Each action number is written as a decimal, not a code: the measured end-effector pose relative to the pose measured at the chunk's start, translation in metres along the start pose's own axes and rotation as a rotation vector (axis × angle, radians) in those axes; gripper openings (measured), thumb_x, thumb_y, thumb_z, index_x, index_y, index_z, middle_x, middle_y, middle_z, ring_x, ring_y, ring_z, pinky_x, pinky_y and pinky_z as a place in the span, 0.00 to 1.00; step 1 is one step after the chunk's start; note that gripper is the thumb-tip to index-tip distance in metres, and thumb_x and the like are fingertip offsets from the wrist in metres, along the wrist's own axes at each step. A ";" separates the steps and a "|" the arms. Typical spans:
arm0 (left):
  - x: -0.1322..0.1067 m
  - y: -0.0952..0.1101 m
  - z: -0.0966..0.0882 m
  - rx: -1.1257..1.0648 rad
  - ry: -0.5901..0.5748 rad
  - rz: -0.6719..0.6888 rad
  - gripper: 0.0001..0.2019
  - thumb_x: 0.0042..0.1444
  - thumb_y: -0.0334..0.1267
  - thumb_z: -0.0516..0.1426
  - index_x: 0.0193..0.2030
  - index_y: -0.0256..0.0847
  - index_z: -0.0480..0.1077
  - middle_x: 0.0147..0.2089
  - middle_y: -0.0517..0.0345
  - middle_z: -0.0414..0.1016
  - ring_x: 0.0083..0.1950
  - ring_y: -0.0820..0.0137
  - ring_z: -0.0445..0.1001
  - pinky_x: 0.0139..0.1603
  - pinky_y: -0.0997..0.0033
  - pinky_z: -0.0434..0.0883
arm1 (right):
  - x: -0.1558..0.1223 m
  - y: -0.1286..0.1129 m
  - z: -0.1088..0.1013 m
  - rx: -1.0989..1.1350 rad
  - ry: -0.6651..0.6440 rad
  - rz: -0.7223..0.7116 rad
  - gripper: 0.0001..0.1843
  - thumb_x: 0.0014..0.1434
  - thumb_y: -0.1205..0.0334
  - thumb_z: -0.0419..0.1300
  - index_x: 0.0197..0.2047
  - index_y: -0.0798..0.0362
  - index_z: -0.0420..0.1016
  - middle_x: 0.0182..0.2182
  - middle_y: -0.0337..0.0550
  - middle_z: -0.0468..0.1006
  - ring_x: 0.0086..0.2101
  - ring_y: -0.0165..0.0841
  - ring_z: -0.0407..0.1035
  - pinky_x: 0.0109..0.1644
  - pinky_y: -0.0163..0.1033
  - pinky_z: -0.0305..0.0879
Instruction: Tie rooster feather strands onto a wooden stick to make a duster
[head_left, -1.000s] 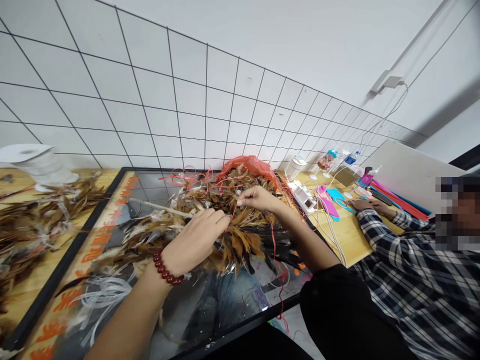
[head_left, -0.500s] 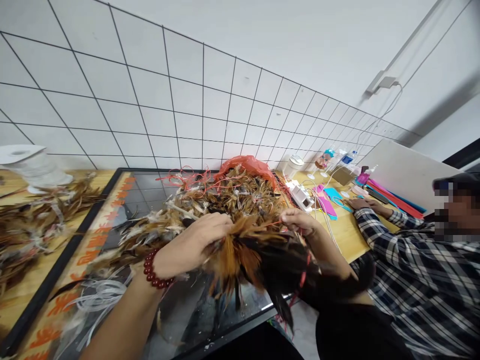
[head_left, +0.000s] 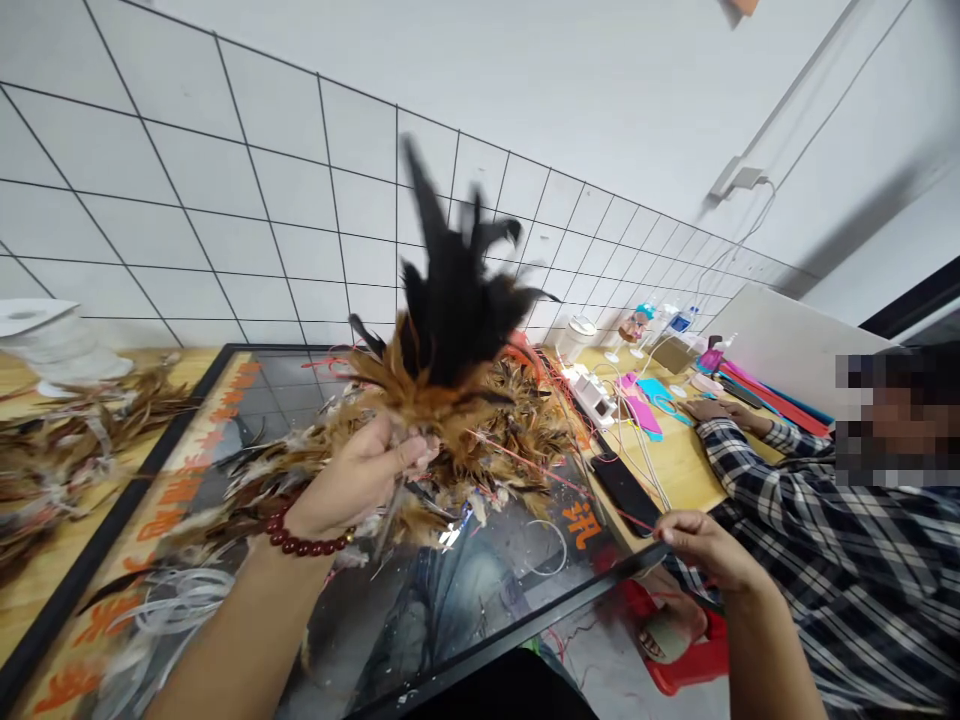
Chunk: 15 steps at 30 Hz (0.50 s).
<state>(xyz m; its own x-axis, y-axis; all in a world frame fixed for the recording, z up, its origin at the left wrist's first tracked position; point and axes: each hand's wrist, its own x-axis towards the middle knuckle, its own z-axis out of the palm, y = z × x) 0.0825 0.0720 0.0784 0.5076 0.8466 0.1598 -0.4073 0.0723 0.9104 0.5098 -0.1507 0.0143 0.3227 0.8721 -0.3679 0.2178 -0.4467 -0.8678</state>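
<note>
My left hand [head_left: 352,480], with a dark red bead bracelet [head_left: 311,543] at the wrist, is closed round the base of a feather bunch [head_left: 450,335]. The bunch stands upright, black at the top and orange-brown lower down. From its base a thin red string [head_left: 551,470] runs stretched to the right. My right hand [head_left: 701,548] pinches the string's far end, above the front right edge of a black-framed glass panel [head_left: 517,632]. Behind and below the bunch a pile of brown feathers [head_left: 529,430] lies on the glass.
White strips [head_left: 176,605] lie at the left. A white spool [head_left: 64,345] stands beside more feathers [head_left: 45,470]. A black phone [head_left: 622,490] and a white power strip [head_left: 592,395] lie on the right. A co-worker in a checked shirt [head_left: 810,520] sits there.
The feather bunch has turned from pointing right and down to pointing up. My right hand has moved right and down, away from the bunch, drawing the string out straight.
</note>
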 end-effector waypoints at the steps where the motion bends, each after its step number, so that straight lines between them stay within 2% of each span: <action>1: 0.002 -0.002 0.004 -0.088 -0.015 -0.042 0.13 0.48 0.39 0.69 0.29 0.38 0.68 0.34 0.54 0.71 0.30 0.74 0.66 0.27 0.75 0.67 | -0.004 0.007 0.005 -0.022 -0.047 0.000 0.28 0.40 0.36 0.71 0.26 0.55 0.75 0.16 0.35 0.60 0.18 0.23 0.48 0.22 0.34 0.44; 4: 0.010 -0.008 0.007 -0.279 0.027 -0.189 0.20 0.43 0.41 0.72 0.29 0.36 0.65 0.32 0.57 0.68 0.27 0.79 0.61 0.23 0.81 0.59 | -0.011 0.018 0.021 -0.117 -0.221 -0.028 0.30 0.45 0.34 0.68 0.25 0.58 0.75 0.17 0.37 0.65 0.20 0.25 0.54 0.24 0.34 0.52; 6: 0.015 -0.014 0.006 -0.252 0.084 -0.200 0.21 0.41 0.41 0.73 0.29 0.36 0.66 0.30 0.59 0.66 0.26 0.80 0.60 0.22 0.83 0.57 | -0.013 0.009 0.029 -0.233 -0.301 -0.065 0.31 0.49 0.34 0.65 0.26 0.59 0.78 0.20 0.41 0.70 0.23 0.29 0.62 0.29 0.36 0.61; 8: 0.018 -0.021 0.004 -0.194 0.100 -0.203 0.20 0.42 0.41 0.73 0.30 0.36 0.66 0.30 0.60 0.66 0.25 0.80 0.60 0.21 0.83 0.56 | -0.017 -0.014 0.039 -0.359 -0.327 -0.159 0.27 0.52 0.38 0.66 0.36 0.57 0.82 0.32 0.48 0.79 0.35 0.37 0.72 0.42 0.41 0.69; 10: 0.019 -0.028 0.005 -0.159 0.094 -0.207 0.20 0.43 0.41 0.72 0.32 0.36 0.67 0.30 0.59 0.67 0.25 0.80 0.60 0.21 0.83 0.56 | -0.019 -0.048 0.056 -0.420 -0.298 -0.347 0.26 0.53 0.46 0.68 0.51 0.51 0.80 0.50 0.53 0.77 0.52 0.45 0.70 0.58 0.47 0.65; 11: 0.019 -0.031 0.006 -0.152 0.088 -0.212 0.19 0.44 0.41 0.72 0.32 0.36 0.67 0.30 0.59 0.68 0.25 0.80 0.60 0.21 0.82 0.56 | -0.017 -0.066 0.069 -0.394 -0.272 -0.454 0.26 0.55 0.49 0.68 0.55 0.48 0.78 0.55 0.53 0.75 0.57 0.45 0.66 0.63 0.49 0.60; 13: 0.018 -0.035 0.010 -0.151 0.077 -0.216 0.19 0.45 0.41 0.71 0.32 0.36 0.67 0.31 0.59 0.68 0.25 0.80 0.60 0.22 0.82 0.57 | -0.005 -0.100 0.106 -0.256 -0.226 -0.675 0.23 0.59 0.50 0.65 0.57 0.45 0.76 0.58 0.50 0.72 0.59 0.43 0.65 0.66 0.49 0.57; 15: 0.017 -0.038 0.014 -0.167 0.067 -0.216 0.18 0.45 0.40 0.71 0.31 0.36 0.67 0.30 0.59 0.68 0.25 0.80 0.60 0.22 0.82 0.57 | 0.020 -0.124 0.151 -0.145 -0.166 -0.796 0.27 0.59 0.50 0.65 0.61 0.44 0.71 0.60 0.48 0.69 0.61 0.41 0.62 0.67 0.48 0.56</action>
<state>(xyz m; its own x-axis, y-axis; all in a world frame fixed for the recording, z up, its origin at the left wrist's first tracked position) 0.1170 0.0763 0.0517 0.5474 0.8346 -0.0616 -0.4174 0.3361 0.8443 0.3502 -0.0476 0.0646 -0.1165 0.9517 0.2842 0.4445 0.3059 -0.8420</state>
